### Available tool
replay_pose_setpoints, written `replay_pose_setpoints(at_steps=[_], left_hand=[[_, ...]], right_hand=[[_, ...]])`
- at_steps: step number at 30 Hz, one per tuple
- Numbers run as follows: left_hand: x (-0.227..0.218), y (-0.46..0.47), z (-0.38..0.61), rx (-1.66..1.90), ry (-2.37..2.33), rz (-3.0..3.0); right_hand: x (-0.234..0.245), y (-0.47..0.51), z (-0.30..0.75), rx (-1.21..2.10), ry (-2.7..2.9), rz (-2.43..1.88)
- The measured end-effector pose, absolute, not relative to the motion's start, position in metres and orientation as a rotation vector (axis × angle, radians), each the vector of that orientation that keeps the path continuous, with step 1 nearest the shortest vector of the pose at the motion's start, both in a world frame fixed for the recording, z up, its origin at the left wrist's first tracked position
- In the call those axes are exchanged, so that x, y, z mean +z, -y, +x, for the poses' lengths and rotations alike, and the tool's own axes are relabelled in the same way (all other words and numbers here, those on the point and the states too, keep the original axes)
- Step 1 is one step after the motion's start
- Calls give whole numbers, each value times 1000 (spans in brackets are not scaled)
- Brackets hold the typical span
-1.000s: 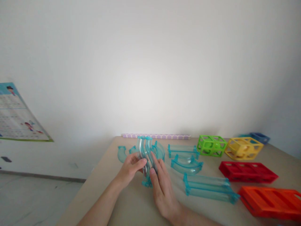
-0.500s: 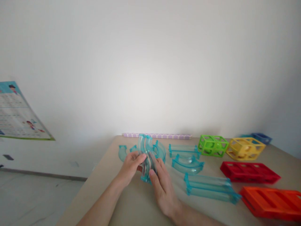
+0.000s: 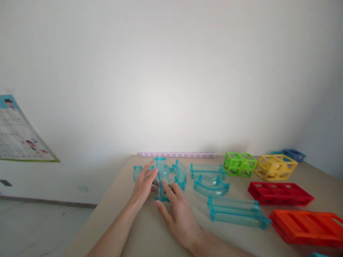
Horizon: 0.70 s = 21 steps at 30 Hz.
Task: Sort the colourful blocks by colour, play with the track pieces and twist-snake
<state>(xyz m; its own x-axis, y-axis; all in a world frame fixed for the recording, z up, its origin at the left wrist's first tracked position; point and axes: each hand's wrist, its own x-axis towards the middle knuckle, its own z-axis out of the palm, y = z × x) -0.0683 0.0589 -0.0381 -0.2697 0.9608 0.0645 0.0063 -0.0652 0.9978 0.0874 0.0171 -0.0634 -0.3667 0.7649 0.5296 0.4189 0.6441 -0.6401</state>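
Two hands of mine are meeting at one clear blue track (image 3: 160,175) over the table (image 3: 150,237). My left hand (image 3: 144,184) is pinching its left side. My right hand (image 3: 180,213) is touching its right side with bent fingers; I cannot tell if it is gripping. Just right of the track, a round, bendy piece (image 3: 182,175) is lying. Farther right of it, green (image 3: 239,165), yellow (image 3: 276,167), red (image 3: 281,193) and orange blocks (image 3: 308,226) are sitting. Behind the track, a purple strip (image 3: 177,155) is lying by the wall (image 3: 171,78).
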Motion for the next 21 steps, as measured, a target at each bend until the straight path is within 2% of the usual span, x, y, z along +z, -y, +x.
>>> replay_pose_setpoints(at_steps=[5,11,15,21], left_hand=[[-44,-61,-65,1534,-1335,1053],[-52,-67,-70,1451,-1297,1069],[-57,-69,-68,1428,-1304,1069],[-60,-72,-66,1407,-1310,1039]], right_hand=[[-48,-14,94,379,2115,-881],[-44,-16,94,23,2077,-1245],[-53,-21,90,-41,2091,-1409],[-56,-25,89,-74,2105,-1400]])
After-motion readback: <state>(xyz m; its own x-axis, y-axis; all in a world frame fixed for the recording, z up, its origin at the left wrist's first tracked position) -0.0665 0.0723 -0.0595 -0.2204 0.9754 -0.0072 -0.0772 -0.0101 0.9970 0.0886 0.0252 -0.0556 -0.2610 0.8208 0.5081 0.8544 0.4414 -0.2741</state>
